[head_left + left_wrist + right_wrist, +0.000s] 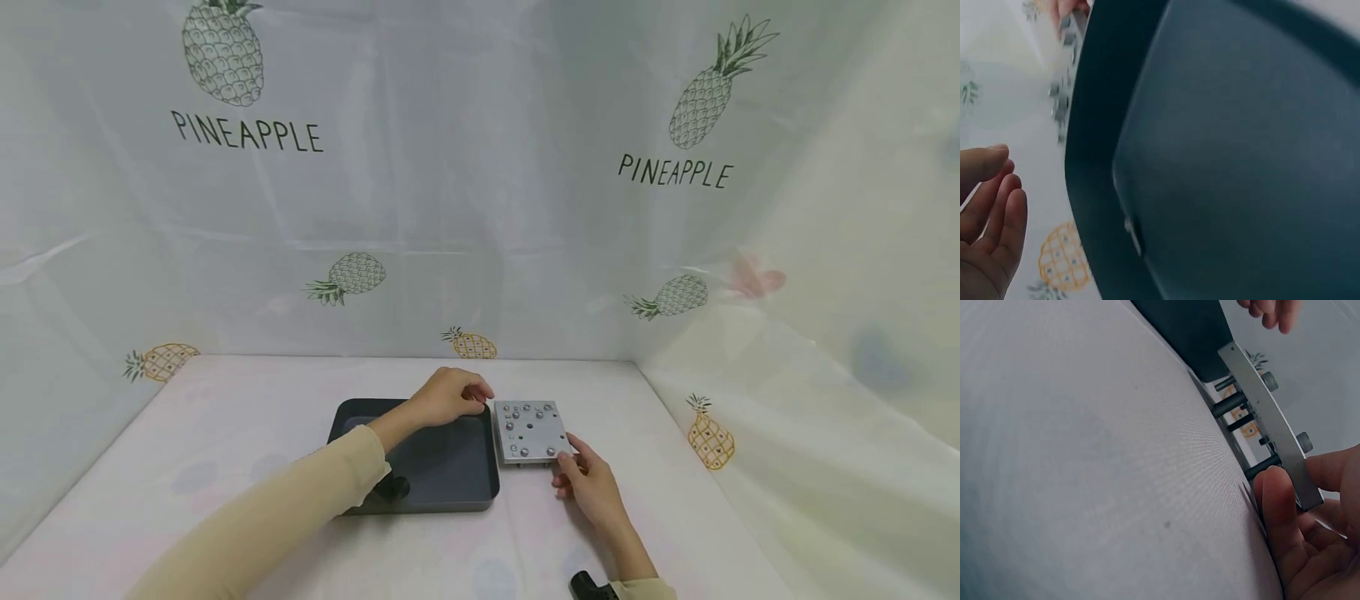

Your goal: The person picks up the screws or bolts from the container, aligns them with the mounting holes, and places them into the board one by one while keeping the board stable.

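Note:
A square silver metal plate (529, 433) with several bolts in its top is beside the dark tray. Bolt shanks (1230, 404) stick out below the plate, as the right wrist view shows. My right hand (592, 487) grips the plate's near right corner, thumb (1332, 470) on top and fingers underneath. Over the tray's far right corner is my left hand (447, 396), its fingers loosely bent. In the left wrist view a gap shows between the thumb and fingers (1011, 215), with nothing in it. A small screw-like piece (1135, 236) lies in the tray along its wall.
The dark rectangular tray (450, 467) sits left of the plate, its raised rim close to the plate's left edge. My left forearm (300, 508) crosses over the tray. A white patterned cloth (247, 433) covers the table, and pineapple-print curtains (480, 192) hang behind and at the sides.

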A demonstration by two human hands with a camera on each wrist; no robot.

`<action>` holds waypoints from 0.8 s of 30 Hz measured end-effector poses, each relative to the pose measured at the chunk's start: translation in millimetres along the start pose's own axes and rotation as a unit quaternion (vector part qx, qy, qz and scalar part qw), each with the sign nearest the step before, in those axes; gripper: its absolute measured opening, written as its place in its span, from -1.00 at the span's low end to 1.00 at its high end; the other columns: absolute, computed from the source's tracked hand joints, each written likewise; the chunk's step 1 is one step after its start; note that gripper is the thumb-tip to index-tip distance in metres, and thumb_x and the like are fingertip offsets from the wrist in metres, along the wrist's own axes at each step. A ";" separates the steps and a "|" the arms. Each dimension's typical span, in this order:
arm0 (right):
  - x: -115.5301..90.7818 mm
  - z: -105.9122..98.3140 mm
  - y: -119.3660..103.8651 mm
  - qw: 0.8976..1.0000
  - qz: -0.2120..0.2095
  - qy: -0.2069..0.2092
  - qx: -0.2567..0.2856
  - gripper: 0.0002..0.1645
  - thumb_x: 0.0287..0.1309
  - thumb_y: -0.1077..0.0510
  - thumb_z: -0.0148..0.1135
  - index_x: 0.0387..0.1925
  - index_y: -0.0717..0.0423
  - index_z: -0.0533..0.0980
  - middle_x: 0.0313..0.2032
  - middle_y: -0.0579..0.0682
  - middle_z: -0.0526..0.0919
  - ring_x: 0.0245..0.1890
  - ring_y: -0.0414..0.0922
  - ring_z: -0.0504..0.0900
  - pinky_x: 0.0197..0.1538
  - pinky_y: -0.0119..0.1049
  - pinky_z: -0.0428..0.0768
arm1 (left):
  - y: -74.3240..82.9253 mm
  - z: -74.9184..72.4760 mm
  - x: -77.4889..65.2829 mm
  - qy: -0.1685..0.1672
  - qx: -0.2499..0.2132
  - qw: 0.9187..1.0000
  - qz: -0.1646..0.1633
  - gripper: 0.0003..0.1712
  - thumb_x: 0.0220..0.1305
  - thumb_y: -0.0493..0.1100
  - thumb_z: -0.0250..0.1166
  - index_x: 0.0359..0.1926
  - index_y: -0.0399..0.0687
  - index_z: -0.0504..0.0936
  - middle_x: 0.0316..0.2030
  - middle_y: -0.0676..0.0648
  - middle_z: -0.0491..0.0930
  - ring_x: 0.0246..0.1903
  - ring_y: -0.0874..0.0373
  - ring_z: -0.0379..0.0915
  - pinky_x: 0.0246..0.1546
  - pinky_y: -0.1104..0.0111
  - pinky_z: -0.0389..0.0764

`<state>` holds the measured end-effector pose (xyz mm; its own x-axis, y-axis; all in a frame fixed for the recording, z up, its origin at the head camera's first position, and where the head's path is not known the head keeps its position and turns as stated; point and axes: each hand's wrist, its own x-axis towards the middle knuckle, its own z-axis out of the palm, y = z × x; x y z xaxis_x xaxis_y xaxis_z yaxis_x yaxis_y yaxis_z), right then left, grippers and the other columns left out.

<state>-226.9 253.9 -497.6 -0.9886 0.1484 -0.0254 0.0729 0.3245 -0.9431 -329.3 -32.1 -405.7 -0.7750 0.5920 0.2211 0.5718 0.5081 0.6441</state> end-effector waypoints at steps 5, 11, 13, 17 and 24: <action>1.3 -1.1 1.9 1.000 0.000 0.004 -0.003 -0.34 0.59 0.09 0.17 0.59 0.09 0.30 -0.15 0.13 0.65 -0.35 -0.10 0.68 -0.30 -0.34 0.72 | -15.1 -19.9 -1.5 -0.022 0.053 0.998 0.022 -0.74 0.34 -0.33 0.45 0.03 -0.12 0.79 -0.10 -0.10 0.80 -0.14 0.15 0.73 -0.07 0.30 0.70; 0.6 -1.5 2.5 1.000 -0.005 -0.001 0.001 -0.33 0.58 0.09 0.18 0.59 0.10 0.29 -0.16 0.13 0.65 -0.34 -0.09 0.68 -0.30 -0.35 0.71 | -34.0 -29.9 -6.0 -0.085 0.125 0.988 0.008 -0.71 0.31 -0.33 0.47 0.04 -0.08 0.79 -0.10 -0.02 0.79 -0.12 0.11 0.71 -0.02 0.19 0.68; 0.5 -1.3 2.4 1.000 -0.006 -0.003 0.003 -0.34 0.58 0.11 0.18 0.58 0.11 0.30 -0.16 0.14 0.65 -0.35 -0.08 0.67 -0.31 -0.35 0.71 | -40.1 -29.4 -7.8 -0.104 0.136 0.985 0.000 -0.70 0.32 -0.32 0.47 0.05 -0.06 0.79 -0.09 -0.02 0.79 -0.10 0.09 0.70 0.00 0.18 0.67; 0.8 -0.1 2.8 1.000 -0.008 -0.003 0.002 -0.34 0.58 0.13 0.18 0.58 0.12 0.30 -0.15 0.15 0.65 -0.36 -0.08 0.68 -0.31 -0.35 0.70 | -48.5 -25.1 -11.0 -0.122 0.144 0.982 0.003 -0.67 0.28 -0.33 0.49 0.07 -0.11 0.78 -0.07 -0.06 0.78 -0.06 0.05 0.70 0.05 0.15 0.67; 1.1 0.1 2.7 1.000 -0.011 -0.004 0.004 -0.34 0.58 0.13 0.18 0.58 0.12 0.29 -0.17 0.14 0.65 -0.36 -0.08 0.67 -0.31 -0.36 0.70 | -52.7 -15.5 -10.4 -0.129 0.177 0.976 -0.010 -0.64 0.25 -0.29 0.53 0.08 -0.09 0.79 -0.08 -0.02 0.80 0.00 0.04 0.70 0.18 0.10 0.62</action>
<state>-227.9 254.8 -500.2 -0.9909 0.1345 -0.0077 0.0508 0.3208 -0.9458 -355.6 -74.7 -430.5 -0.7191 0.6949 -0.0101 0.6503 0.6780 0.3426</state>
